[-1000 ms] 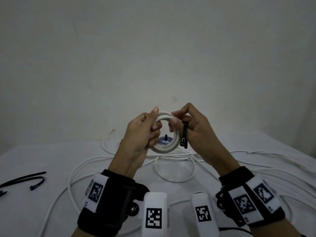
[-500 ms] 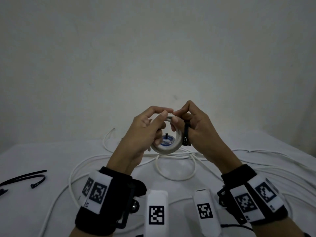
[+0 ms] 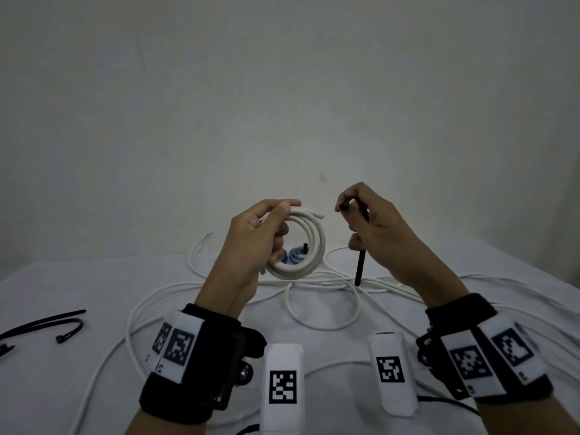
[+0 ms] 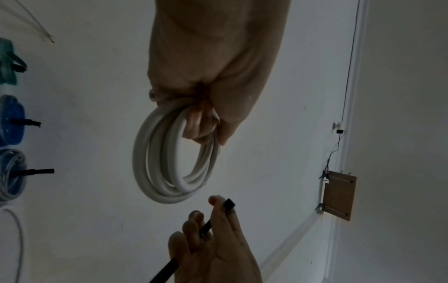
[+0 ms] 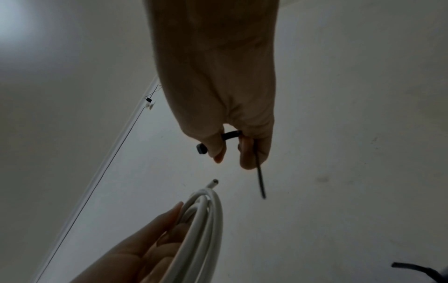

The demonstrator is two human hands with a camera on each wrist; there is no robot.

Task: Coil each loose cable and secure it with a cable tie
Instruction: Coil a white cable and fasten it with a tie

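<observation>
My left hand [image 3: 266, 233] grips a small coil of white cable [image 3: 309, 246] by its left side, held upright above the table; the coil's cut end sticks out at the top. The same coil [image 4: 167, 162] hangs from my fingers in the left wrist view. My right hand [image 3: 361, 221] holds a black cable tie [image 3: 361, 262] a short way right of the coil, its head pinched at the fingertips and its tail pointing down. The tie [image 5: 259, 172] does not touch the coil [image 5: 203, 220].
Loose white cables [image 3: 323, 306] lie looped across the white table [image 3: 62, 284]. Spare black ties [image 3: 47, 324] lie at the left. Behind the coil sits a blue tied coil [image 3: 293, 257]; more tied coils [image 4: 12, 122] show in the left wrist view.
My hands have parted: the right hand drew the black tie off to the right, away from the coil, and the left hand keeps the coil alone.
</observation>
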